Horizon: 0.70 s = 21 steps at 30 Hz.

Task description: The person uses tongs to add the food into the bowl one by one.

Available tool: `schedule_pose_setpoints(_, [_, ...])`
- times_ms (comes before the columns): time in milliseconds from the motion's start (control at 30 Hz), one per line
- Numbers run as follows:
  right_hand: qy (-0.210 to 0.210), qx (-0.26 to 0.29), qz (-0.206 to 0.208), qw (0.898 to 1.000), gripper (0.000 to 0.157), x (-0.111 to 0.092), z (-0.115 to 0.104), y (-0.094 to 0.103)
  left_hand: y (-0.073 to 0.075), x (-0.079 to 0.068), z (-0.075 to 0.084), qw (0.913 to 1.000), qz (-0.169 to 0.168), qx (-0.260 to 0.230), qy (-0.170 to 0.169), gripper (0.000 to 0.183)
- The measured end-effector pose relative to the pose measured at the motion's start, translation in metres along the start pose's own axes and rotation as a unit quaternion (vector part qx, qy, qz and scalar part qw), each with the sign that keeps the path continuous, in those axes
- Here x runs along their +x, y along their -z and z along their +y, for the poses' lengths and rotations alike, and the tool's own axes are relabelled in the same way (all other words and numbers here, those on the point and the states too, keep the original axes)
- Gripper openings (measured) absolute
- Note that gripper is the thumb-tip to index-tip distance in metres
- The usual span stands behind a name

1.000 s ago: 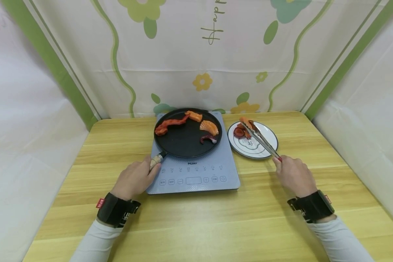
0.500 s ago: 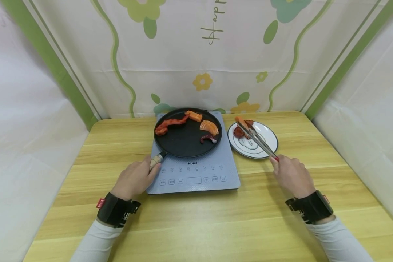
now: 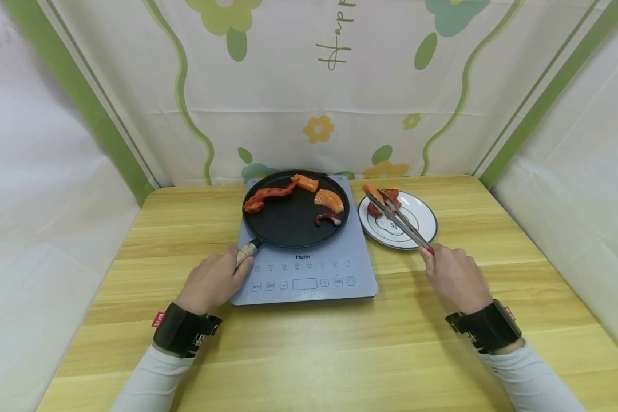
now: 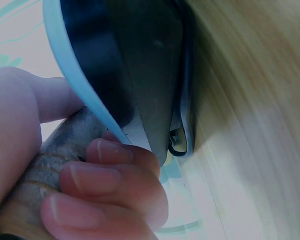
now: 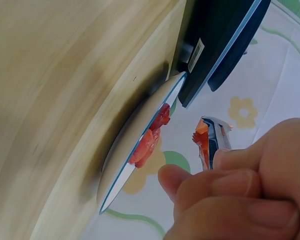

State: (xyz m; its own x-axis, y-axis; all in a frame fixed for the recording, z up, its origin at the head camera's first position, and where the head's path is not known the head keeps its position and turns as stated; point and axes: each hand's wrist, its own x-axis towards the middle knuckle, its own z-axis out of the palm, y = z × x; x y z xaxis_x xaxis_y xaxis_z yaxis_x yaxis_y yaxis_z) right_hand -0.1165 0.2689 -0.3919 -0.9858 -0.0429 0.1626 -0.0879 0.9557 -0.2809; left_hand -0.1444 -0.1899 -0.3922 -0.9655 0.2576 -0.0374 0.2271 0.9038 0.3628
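My left hand (image 3: 213, 280) grips the wooden handle (image 3: 245, 252) of a black frying pan (image 3: 283, 226), its fingers curled round it in the left wrist view. In the pan lie a long reddish strip (image 3: 270, 195), an orange chunk (image 3: 305, 182), a white-striped salmon slice (image 3: 329, 201) and a small purple tentacle (image 3: 327, 218). My right hand (image 3: 458, 277) holds metal tongs (image 3: 404, 223) with a red part near the fingers. An orange piece (image 3: 373, 193) is pinched at their tips, above the left rim of a white plate (image 3: 417, 229). Red pieces (image 5: 147, 145) lie on that plate.
The pan sits on a grey-blue Haier induction cooktop (image 3: 304, 286) with a touch panel at its front. The plate stands close to its right edge on the wooden table (image 3: 309, 355). Patterned cloth (image 3: 268, 86) hangs behind, with white cloth at both sides.
My right hand has moved left a little, carrying the tongs and the orange piece from over the plate toward the pan side. The left hand and the pan have stayed still.
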Motion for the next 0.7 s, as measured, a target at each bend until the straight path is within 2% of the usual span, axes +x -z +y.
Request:
schedule_pose_setpoints(500, [0.013, -0.007, 0.01, 1.0, 0.039, 0.0, -0.008, 0.0, 0.0, 0.0, 0.0, 1.0, -0.002, 0.002, 0.001, 0.056])
schedule_pose_setpoints(700, [0.019, -0.007, 0.006, 1.0, 0.04, -0.001, -0.011, 0.0, -0.001, 0.0, -0.001, 1.0, 0.001, 0.001, -0.002, 0.052])
